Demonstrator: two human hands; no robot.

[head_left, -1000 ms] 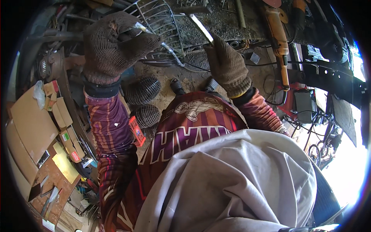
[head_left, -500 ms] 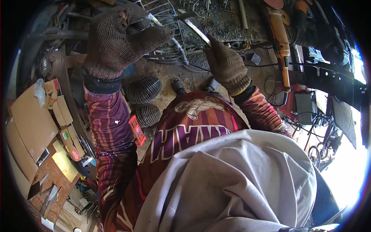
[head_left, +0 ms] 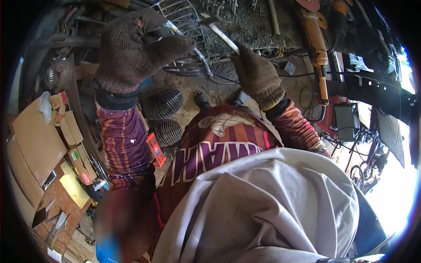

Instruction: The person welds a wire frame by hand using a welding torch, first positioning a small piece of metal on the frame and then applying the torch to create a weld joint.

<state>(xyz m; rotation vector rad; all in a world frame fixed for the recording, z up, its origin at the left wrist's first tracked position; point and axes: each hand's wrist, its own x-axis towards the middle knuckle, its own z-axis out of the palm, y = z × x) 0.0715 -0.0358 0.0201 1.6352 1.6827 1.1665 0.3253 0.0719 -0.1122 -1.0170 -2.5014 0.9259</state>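
Note:
My left hand [head_left: 127, 50], in a dark knitted glove, is closed on a curved metal wire grille [head_left: 189, 27] at the upper left of the workbench. The glove hides part of the grille's pale bar. My right hand [head_left: 256, 76], in a brown knitted glove, grips a small hammer [head_left: 223, 38] by its light handle. The hammer's dark, narrow head points toward the grille and is just right of it. Whether the two touch, I cannot tell.
An orange angle grinder [head_left: 316, 44] lies at the bench's right. Below, coiled-wire baskets [head_left: 163, 103] stand on the floor by my feet. Cardboard boxes [head_left: 39, 136] fill the left side. A blurred person with something blue [head_left: 106, 250] is at the lower left.
The grille and my left hand have shifted slightly. The hammer has barely moved in my right hand. A blurred person with something blue has come into view at the lower left.

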